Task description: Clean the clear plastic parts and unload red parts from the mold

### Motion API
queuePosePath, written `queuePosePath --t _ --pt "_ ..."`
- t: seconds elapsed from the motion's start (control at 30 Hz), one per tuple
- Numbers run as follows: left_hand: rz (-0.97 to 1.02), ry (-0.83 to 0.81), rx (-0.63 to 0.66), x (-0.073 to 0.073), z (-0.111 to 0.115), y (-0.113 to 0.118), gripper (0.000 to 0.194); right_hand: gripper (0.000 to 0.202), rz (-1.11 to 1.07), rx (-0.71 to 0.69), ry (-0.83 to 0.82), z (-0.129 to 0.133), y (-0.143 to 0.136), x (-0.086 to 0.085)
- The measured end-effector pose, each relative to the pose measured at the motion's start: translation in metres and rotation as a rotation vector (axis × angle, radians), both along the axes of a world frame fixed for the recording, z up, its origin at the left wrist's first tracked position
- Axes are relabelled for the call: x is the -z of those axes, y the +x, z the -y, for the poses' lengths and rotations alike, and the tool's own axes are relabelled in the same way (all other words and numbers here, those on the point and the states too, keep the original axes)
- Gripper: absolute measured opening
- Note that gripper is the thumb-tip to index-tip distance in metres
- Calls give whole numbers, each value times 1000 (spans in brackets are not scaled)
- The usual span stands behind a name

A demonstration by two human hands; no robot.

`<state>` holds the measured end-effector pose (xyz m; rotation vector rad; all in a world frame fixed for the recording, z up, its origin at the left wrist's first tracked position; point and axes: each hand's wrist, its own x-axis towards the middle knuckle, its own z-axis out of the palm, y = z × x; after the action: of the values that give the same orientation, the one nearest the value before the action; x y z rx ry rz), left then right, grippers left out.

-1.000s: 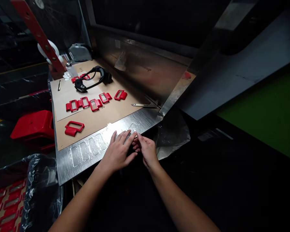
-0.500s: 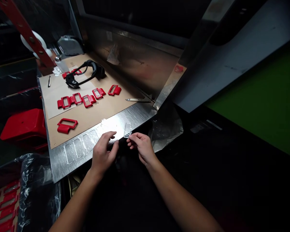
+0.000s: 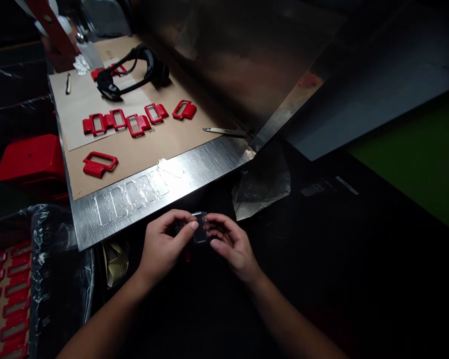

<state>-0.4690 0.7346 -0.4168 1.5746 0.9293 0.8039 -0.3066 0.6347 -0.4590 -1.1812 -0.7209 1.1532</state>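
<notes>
Both hands pinch one clear plastic piece point(image 3: 199, 232): left hand point(image 3: 163, 248) at its left edge, right hand point(image 3: 230, 244) at its right.

the scene is dim overall, with light falling from above onto the desk point(image 3: 194, 164), whose brushed metal edge throws a bright glare. the cardboard sheet point(image 3: 164, 139) is evenly lit. below the edge everything sinks into deep shadow (the corners go almost black). the hands are only softly lit, slightly blurred, and straight lines bow toward the frame edges.
</notes>
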Motion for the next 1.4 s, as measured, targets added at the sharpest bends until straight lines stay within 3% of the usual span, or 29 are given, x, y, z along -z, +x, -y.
queuePosePath --t 0.13,0.33,0.53,0.73,0.87,0.97,1.1,1.2,1.3,1.4 --pt "55 -165 -40 1 3 1 14 12 0 -166 -82 5 -6 3" --pt "137 -282 -59 4 3 0 16 15 -133 -174 -124 5 -13 3" --pt "266 -295 -21 6 0 -12 16 18 -515 -235 -157 4 -17 1" --pt "184 -222 -30 -5 -3 -16 9 19 -613 -289 -149 4 -20 0" --pt "136 -185 -39 -10 -5 -15 12 21 -592 -291 -150 3 -21 -1" --pt "181 -232 -29 -5 -6 -16 13 20 -544 -296 -121 2 -21 -3" --pt "279 -405 -16 8 -3 -17 13 14 -338 -270 28 2 -21 -9" --pt "339 -538 -93 17 2 -16 14 9 -139 -227 137 3 -19 -15" --pt "375 -715 -158 25 10 -12 16 6 15 -152 193 5 -19 -19" --pt "384 -889 -134 34 22 -7 18 9 99 -69 226 7 -21 -21"
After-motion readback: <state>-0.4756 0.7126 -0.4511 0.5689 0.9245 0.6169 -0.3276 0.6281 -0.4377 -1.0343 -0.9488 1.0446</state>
